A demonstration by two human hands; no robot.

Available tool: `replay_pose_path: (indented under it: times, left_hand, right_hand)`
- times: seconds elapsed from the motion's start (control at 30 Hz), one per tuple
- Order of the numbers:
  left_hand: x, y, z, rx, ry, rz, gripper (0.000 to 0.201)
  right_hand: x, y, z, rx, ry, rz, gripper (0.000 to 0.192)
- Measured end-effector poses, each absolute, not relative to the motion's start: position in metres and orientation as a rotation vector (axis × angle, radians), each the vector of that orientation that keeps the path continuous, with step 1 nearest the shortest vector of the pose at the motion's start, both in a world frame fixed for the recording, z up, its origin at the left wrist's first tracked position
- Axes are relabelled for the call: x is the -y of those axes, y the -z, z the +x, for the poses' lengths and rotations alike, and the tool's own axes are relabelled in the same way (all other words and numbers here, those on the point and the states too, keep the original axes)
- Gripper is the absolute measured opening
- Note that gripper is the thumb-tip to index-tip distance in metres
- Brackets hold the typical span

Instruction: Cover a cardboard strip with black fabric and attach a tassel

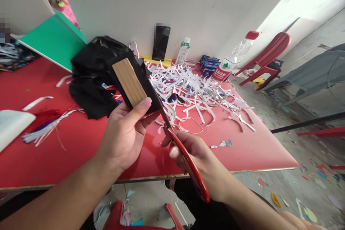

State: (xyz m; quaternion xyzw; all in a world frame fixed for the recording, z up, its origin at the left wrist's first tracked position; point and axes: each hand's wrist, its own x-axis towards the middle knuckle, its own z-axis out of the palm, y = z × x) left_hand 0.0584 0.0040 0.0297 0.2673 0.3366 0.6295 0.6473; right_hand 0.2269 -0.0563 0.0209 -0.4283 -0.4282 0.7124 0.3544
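Note:
My left hand pinches a strip of brown corrugated cardboard laid on black fabric, thumb on the cardboard and fingers behind the cloth. The bulk of that fabric hangs in folds beyond and to the left of the hand. My right hand is wrapped around the red handles of a pair of scissors. Their dark blades run up along the right edge of the black fabric beside the cardboard. Whether the blades are parted is hard to make out.
A heap of white paper strips covers the red table. Behind it stand a phone, a small white bottle and a clear red-labelled bottle. A green board leans at left. Red chairs stand right.

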Motion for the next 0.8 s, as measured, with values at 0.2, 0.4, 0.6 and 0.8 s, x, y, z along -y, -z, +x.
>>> replay_pose_path:
  times: [0.2,0.4,0.6,0.8]
  left_hand:
    - [-0.0044,-0.0293,0.0578,-0.720,-1.428,0.624,0.007]
    - [-0.0056,-0.0294,0.0575,-0.686,-1.429,0.627,0.007]
    - [-0.0042,-0.0317,0.0557,-0.675,-1.410,0.629,0.005]
    - [-0.0034,-0.0334,0.0559,-0.688,-1.402,0.613,0.007]
  right_hand:
    - [0.0539,-0.0265,0.2263,1.143,-1.811,-1.161,0.048]
    - [0.0544,-0.0235,0.2279,1.181,-1.792,-1.189,0.049]
    - [0.0564,-0.0251,0.2306,1.238,-1.780,-1.173,0.054]
    - [0.0569,-0.0246,0.2310,1.241,-1.788,-1.164,0.050]
